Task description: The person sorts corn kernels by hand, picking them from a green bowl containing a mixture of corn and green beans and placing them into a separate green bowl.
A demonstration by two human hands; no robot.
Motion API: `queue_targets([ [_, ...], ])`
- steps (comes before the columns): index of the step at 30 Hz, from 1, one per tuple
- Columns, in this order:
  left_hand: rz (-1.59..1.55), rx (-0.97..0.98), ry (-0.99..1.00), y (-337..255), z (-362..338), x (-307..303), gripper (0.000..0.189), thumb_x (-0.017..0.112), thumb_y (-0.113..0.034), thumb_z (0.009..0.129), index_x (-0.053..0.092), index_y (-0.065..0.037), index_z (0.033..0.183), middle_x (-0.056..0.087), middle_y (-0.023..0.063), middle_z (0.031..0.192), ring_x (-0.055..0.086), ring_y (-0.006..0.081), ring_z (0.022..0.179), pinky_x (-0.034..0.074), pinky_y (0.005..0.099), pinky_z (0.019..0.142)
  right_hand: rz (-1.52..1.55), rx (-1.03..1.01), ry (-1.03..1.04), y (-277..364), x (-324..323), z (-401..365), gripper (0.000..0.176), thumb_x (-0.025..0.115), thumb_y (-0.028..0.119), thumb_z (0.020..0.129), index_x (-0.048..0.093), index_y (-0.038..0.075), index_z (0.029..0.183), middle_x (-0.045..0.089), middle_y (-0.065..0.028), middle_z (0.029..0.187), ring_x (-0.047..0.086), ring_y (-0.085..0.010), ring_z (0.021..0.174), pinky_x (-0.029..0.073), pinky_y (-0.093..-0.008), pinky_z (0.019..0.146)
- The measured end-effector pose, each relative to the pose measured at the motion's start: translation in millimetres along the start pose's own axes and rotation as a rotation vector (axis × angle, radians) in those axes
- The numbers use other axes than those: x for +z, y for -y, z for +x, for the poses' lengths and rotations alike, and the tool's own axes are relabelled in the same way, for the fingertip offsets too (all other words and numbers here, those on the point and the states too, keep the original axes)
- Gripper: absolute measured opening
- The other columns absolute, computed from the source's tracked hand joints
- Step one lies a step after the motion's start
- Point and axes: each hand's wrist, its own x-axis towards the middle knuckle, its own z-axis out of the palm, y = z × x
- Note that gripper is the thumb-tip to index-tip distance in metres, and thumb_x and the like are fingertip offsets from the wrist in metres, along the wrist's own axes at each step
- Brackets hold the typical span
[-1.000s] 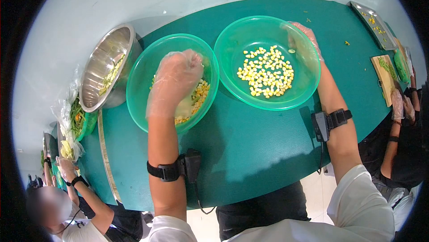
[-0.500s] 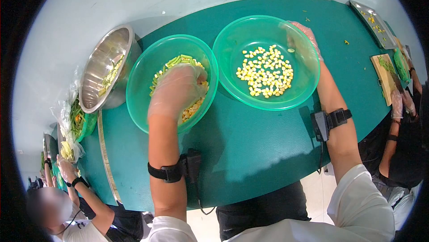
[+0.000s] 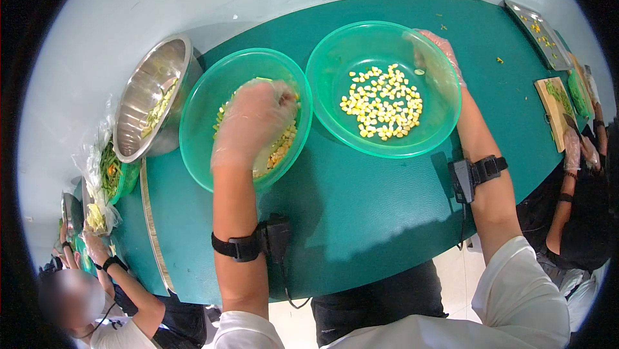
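My left hand (image 3: 248,120), in a clear plastic glove, is inside the left green bowl (image 3: 193,126). Its fingers are curled together, and whatever lies between them is hidden. Under and around it I see corn kernels (image 3: 282,149) with cut green pieces, partly covered by the hand. My right hand (image 3: 441,49), also gloved, grips the far right rim of the right green bowl (image 3: 380,150); some of its fingers show blurred through the wall. Loose yellow corn kernels (image 3: 383,104) are spread over that bowl's bottom.
A steel bowl (image 3: 132,117) with pale cut pieces leans at the left, beside bagged greens (image 3: 111,175). At the right are a metal tray (image 3: 541,33) and a cutting board (image 3: 549,114), where another person's gloved hands (image 3: 574,146) work with a knife. Another person is at lower left.
My left hand has risen slightly within the left bowl, its fingers more curled. Both green bowls have shifted slightly left. My right hand keeps its hold on the rim.
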Motion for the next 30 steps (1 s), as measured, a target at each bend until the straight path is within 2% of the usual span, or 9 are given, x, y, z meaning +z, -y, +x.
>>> queue_targets([
  [3, -0.007, -0.014, -0.082, -0.3, 8.5, -5.4, 0.018, 0.071, -0.013, 0.091, 0.075, 0.000, 0.102, 0.069, 0.0213, 0.080, 0.068, 0.0282, 0.072, 0.054, 0.0389, 0.072, -0.002, 0.003, -0.006, 4.3, 4.2, -3.2, 0.018, 0.063, 0.020, 0.103, 0.075, 0.009, 0.110, 0.063, 0.0064, 0.080, 0.055, -0.0033, 0.070, 0.043, -0.0200, 0.061],
  [6, -0.174, 0.073, -0.182, -10.1, 8.8, -10.5, 0.016, 0.073, -0.010, 0.091, 0.075, 0.001, 0.103, 0.067, 0.0120, 0.076, 0.061, 0.0156, 0.069, 0.052, 0.0325, 0.069, -0.041, -0.021, -0.013, 6.5, 7.3, -5.1, 0.017, 0.063, 0.020, 0.103, 0.075, 0.009, 0.109, 0.062, 0.0067, 0.080, 0.055, -0.0032, 0.071, 0.043, -0.0198, 0.062],
  [9, -0.378, 0.081, -0.118, -14.7, 10.7, -6.6, 0.016, 0.075, -0.009, 0.092, 0.075, 0.002, 0.104, 0.065, 0.0053, 0.078, 0.056, 0.0097, 0.072, 0.050, 0.0303, 0.067, -0.036, -0.027, -0.022, 8.0, 9.8, -6.7, 0.017, 0.064, 0.020, 0.102, 0.076, 0.009, 0.109, 0.062, 0.0070, 0.081, 0.054, -0.0030, 0.071, 0.043, -0.0197, 0.062],
  [15, -0.350, 0.078, -0.097, -16.4, 10.1, -10.0, 0.021, 0.074, -0.006, 0.093, 0.074, 0.001, 0.113, 0.067, 0.0040, 0.081, 0.056, 0.0091, 0.073, 0.050, 0.0285, 0.070, -0.017, -0.022, -0.006, 8.4, 8.2, -6.2, 0.017, 0.065, 0.021, 0.102, 0.076, 0.009, 0.109, 0.061, 0.0073, 0.080, 0.051, -0.0032, 0.070, 0.041, -0.0205, 0.062],
  [18, -0.355, 0.055, -0.080, -19.5, 9.0, -12.1, 0.025, 0.074, -0.004, 0.093, 0.074, 0.000, 0.117, 0.073, 0.0061, 0.092, 0.065, 0.0105, 0.083, 0.054, 0.0285, 0.078, -0.051, -0.032, -0.015, 9.0, 9.8, -7.8, 0.018, 0.066, 0.023, 0.102, 0.076, 0.009, 0.109, 0.060, 0.0075, 0.079, 0.050, -0.0033, 0.070, 0.040, -0.0206, 0.062],
  [24, -0.617, 0.125, -0.031, -17.8, 11.2, -5.8, 0.029, 0.073, -0.003, 0.093, 0.072, -0.002, 0.122, 0.075, 0.0080, 0.112, 0.071, 0.0161, 0.103, 0.057, 0.0297, 0.093, -0.020, -0.006, -0.033, 7.5, 8.9, -5.4, 0.020, 0.065, 0.024, 0.102, 0.076, 0.009, 0.110, 0.060, 0.0071, 0.079, 0.051, -0.0036, 0.070, 0.041, -0.0206, 0.062],
  [27, -0.642, 0.150, -0.102, -12.9, 12.8, -3.9, 0.024, 0.071, -0.004, 0.095, 0.073, -0.001, 0.118, 0.076, 0.0065, 0.108, 0.071, 0.0153, 0.098, 0.057, 0.0311, 0.088, 0.032, 0.002, -0.012, 4.4, 5.7, -3.4, 0.020, 0.064, 0.024, 0.102, 0.076, 0.009, 0.110, 0.061, 0.0068, 0.079, 0.052, -0.0038, 0.070, 0.041, -0.0209, 0.062],
  [30, -0.465, -0.036, -0.049, -13.3, 8.7, -15.1, 0.018, 0.070, -0.008, 0.097, 0.074, 0.000, 0.113, 0.076, 0.0089, 0.098, 0.071, 0.0134, 0.093, 0.056, 0.0321, 0.083, 0.019, 0.011, -0.008, 3.4, 3.8, -2.4, 0.020, 0.064, 0.024, 0.102, 0.076, 0.009, 0.110, 0.061, 0.0064, 0.079, 0.053, -0.0041, 0.070, 0.042, -0.0213, 0.062],
])
